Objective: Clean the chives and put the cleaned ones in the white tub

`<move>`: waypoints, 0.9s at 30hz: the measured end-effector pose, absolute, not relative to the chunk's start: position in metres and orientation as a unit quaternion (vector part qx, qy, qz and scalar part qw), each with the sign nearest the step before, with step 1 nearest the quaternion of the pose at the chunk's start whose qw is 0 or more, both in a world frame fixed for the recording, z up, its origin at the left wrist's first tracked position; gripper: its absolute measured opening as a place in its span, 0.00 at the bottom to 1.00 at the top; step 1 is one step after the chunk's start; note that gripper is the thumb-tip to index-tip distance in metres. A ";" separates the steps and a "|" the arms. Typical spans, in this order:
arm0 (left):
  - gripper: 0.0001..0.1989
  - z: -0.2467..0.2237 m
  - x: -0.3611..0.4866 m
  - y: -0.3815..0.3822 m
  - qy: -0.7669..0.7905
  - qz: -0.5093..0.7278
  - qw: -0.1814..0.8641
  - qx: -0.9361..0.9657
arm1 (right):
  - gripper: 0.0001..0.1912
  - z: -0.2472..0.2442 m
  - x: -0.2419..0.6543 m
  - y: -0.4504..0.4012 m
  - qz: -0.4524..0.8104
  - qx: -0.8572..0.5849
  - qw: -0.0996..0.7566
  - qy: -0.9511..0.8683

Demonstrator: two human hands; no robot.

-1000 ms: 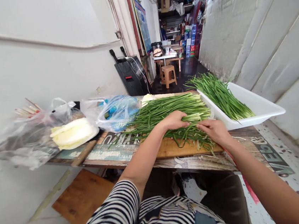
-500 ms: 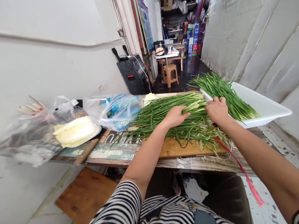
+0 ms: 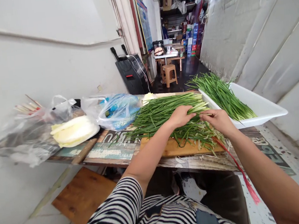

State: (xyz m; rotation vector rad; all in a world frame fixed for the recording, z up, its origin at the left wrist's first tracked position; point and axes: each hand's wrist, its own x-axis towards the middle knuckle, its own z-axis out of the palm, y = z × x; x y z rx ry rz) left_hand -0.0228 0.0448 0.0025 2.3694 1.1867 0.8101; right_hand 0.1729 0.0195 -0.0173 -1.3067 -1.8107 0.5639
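Note:
A heap of garlic chives [image 3: 155, 113] lies across a wooden cutting board [image 3: 176, 149], pale stem ends to the right. My left hand [image 3: 181, 117] is closed around a small bunch near its pale ends, above the heap. Just right of it, my right hand [image 3: 219, 119] pinches at the stem ends of the chives with thumb and forefinger. Loose, withered leaves [image 3: 205, 138] lie under both hands, at the board's front. A white tub [image 3: 269, 110] to the right carries more chives [image 3: 221, 95], laid over its left rim.
A red string [image 3: 236, 161] hangs off the table's front edge. Leftward are a blue plastic bag [image 3: 121, 111], a cabbage half [image 3: 73, 130], a wooden handle [image 3: 85, 151] and a clear bag [image 3: 21, 136]. A black speaker [image 3: 133, 74] stands behind the table.
My right hand has shifted from beside the tub's rim down to the stem ends, its fingers now in a pinch. My left hand still holds the bunch, slightly further right.

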 end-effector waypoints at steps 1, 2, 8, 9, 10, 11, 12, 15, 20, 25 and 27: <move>0.10 0.002 -0.021 0.044 0.414 0.272 0.195 0.847 | 0.14 -0.020 0.170 0.017 0.245 -0.517 0.424 -0.702; 0.10 0.002 -0.019 0.044 0.409 0.261 0.203 0.850 | 0.13 -0.022 0.168 0.014 0.268 -0.514 0.441 -0.685; 0.09 0.004 -0.025 0.045 0.437 0.254 0.204 0.838 | 0.14 -0.017 0.175 0.007 0.366 -0.509 0.594 -0.505; 0.09 0.004 -0.027 0.045 0.448 0.260 0.207 0.830 | 0.14 -0.014 0.179 0.007 0.351 -0.514 0.613 -0.487; 0.10 0.003 -0.028 0.045 0.455 0.266 0.211 0.823 | 0.14 -0.013 0.182 0.006 0.334 -0.522 0.622 -0.479; 0.10 0.001 -0.029 0.045 0.456 0.272 0.217 0.819 | 0.15 -0.012 0.184 0.005 0.323 -0.532 0.616 -0.483; 0.10 -0.001 -0.029 0.045 0.453 0.278 0.223 0.818 | 0.16 -0.012 0.186 0.005 0.324 -0.539 0.596 -0.499; 0.10 -0.005 -0.028 0.045 0.443 0.292 0.228 0.817 | 0.17 -0.015 0.190 0.009 0.370 -0.515 0.525 -0.568; 0.09 0.002 -0.034 0.047 0.430 0.362 0.236 0.793 | 0.16 -0.023 0.196 0.028 0.140 -0.555 0.484 -0.662; 0.08 0.021 -0.053 0.046 0.412 0.476 0.247 0.737 | 0.11 -0.024 0.182 0.039 -0.106 -0.603 0.092 -0.786; 0.08 0.029 -0.060 0.043 0.421 0.504 0.227 0.719 | 0.12 -0.023 0.175 0.039 -0.144 -0.595 0.018 -0.790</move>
